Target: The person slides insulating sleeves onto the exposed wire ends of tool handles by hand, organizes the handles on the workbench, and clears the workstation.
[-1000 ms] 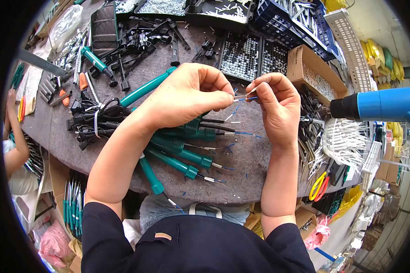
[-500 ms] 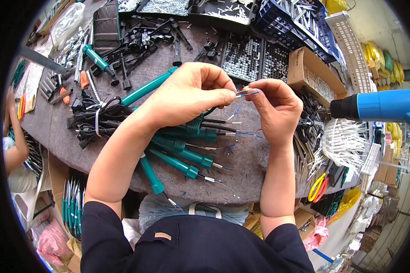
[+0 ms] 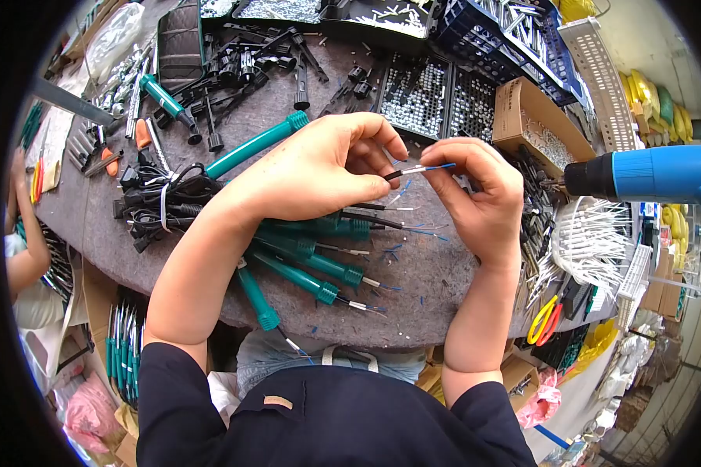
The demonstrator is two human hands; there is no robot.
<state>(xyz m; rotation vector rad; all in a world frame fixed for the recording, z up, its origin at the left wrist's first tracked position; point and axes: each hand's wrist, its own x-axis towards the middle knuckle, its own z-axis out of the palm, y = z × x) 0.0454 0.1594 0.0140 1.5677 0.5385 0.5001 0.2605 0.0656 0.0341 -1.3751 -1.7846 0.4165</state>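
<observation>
My left hand [image 3: 327,167] is closed on a thin black cable [image 3: 397,173], pinched between thumb and fingers. Its stripped end has a white sleeve and a blue wire pointing right. My right hand [image 3: 479,191] is curled around that wire end, which lies across its thumb and forefinger; the exact fingertip contact is hard to see. Under my left forearm, several green tubular handles [image 3: 311,284] lie fanned out, with black, white and blue wire ends sticking out. One longer green handle [image 3: 257,144] extends behind my left hand. A tied bundle of black power cords [image 3: 163,191] sits at left.
A blue heat gun [image 3: 646,173] points in from the right. Behind my hands stand black trays of small metal parts [image 3: 414,97], a cardboard box [image 3: 522,117] and a blue crate [image 3: 475,47]. White tubes [image 3: 588,241] and yellow-red scissors [image 3: 545,321] lie right. Another person's arm [image 3: 27,249] shows far left.
My right hand has shifted slightly right and its pinch has loosened. The cable end now shows more of its black sheath and white sleeve, with the blue tip further right.
</observation>
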